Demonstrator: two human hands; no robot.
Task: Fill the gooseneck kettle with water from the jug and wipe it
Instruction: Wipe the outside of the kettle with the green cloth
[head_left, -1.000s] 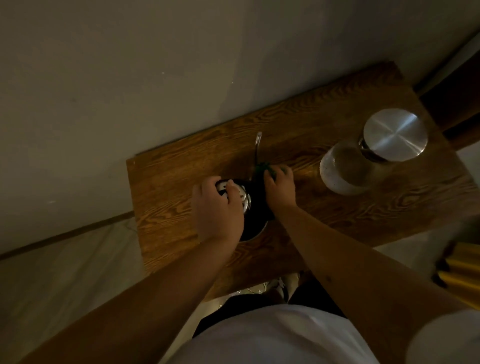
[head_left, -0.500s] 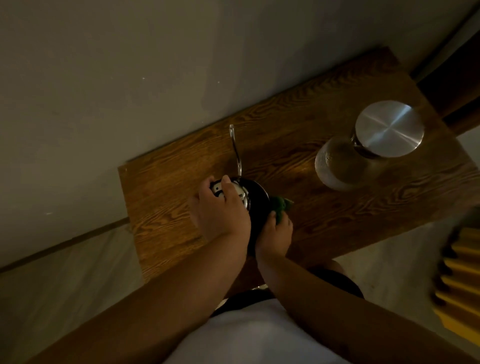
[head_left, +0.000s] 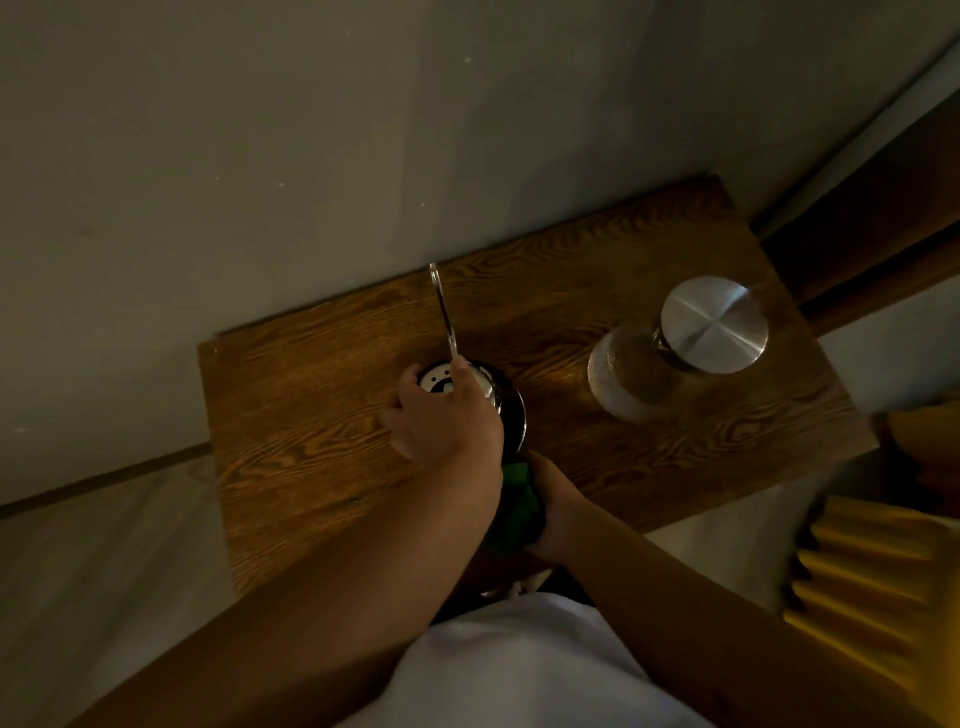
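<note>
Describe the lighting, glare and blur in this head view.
Head view: dim, warm light; the jug lid throws a bright radial glare, and the kettle spout glints. The dark kettle body and green cloth sink into shadow under the left hand and right hand. The right edge is smeared; wide-angle distortion skews the table.

The table (head_left: 322, 415) is wood with strong dark grain and a slight sheen. The kettle (head_left: 511, 410) has a glossy dark body and a thin polished metal spout (head_left: 443, 312). The jug (head_left: 631, 371) is clear glass under a brushed metal lid (head_left: 714, 325). The green cloth (head_left: 517, 512) looks soft and matt.
</note>
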